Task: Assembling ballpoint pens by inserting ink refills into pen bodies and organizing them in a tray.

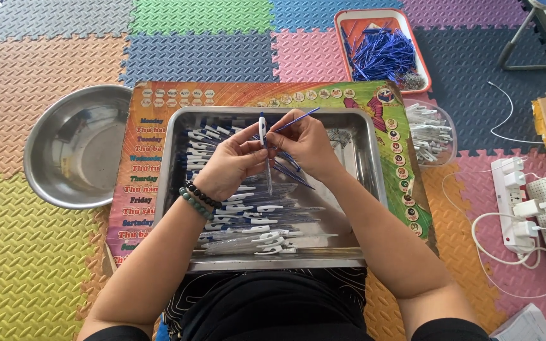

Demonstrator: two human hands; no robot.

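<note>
Mid-assembly: my left hand (232, 165) grips a pen barrel (264, 151), right hand (306, 144) pinches a refill (297, 119) beside it; next needs the tip aligned to the barrel opening.

one head-worn view, close and steeply downward over a steel tray (178, 189) on foam floor mats (39, 252)
</note>
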